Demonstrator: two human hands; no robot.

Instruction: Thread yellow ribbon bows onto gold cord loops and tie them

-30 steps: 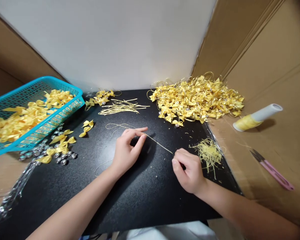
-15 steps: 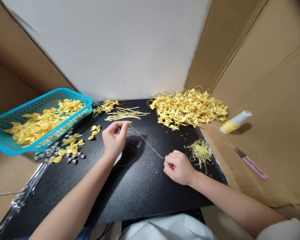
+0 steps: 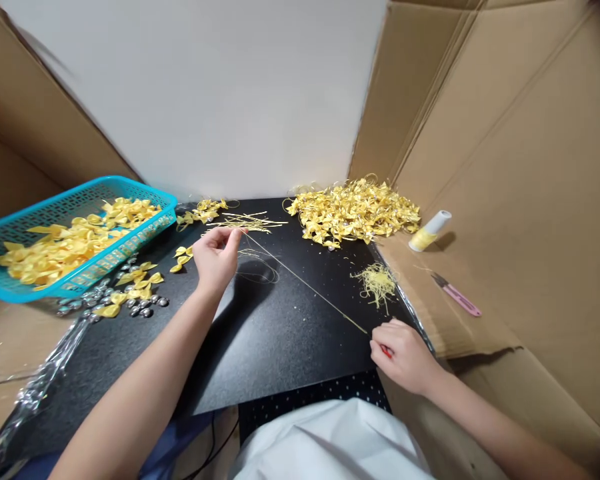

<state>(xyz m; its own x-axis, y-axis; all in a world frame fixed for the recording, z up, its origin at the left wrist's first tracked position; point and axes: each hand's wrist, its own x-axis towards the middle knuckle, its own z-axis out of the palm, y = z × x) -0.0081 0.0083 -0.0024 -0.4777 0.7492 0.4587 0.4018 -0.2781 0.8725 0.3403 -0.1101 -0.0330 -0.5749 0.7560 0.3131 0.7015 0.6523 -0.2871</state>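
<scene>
A thin gold cord [image 3: 305, 283] runs taut across the black board [image 3: 260, 347] between my two hands. My left hand [image 3: 215, 257] pinches its far end above the board's middle, close to a bundle of cut gold strips [image 3: 243, 223]. My right hand [image 3: 405, 353] is closed on the near end at the board's front right corner; something small and red shows between its fingers. A loop of the cord lies on the board just right of my left hand.
A turquoise basket [image 3: 70, 230] of yellow ribbon bows sits at the left, with loose bows and silver beads [image 3: 125, 303] beside it. A big heap of finished yellow bows [image 3: 353, 213] lies at the back right. Thread scraps [image 3: 377, 280], a yellow spool [image 3: 430, 231] and pink snips [image 3: 455, 295] lie right. Cardboard walls surround.
My right hand has pulled back toward the front right corner, drawing the cord out longer and tight. My left hand moved slightly further back and left.
</scene>
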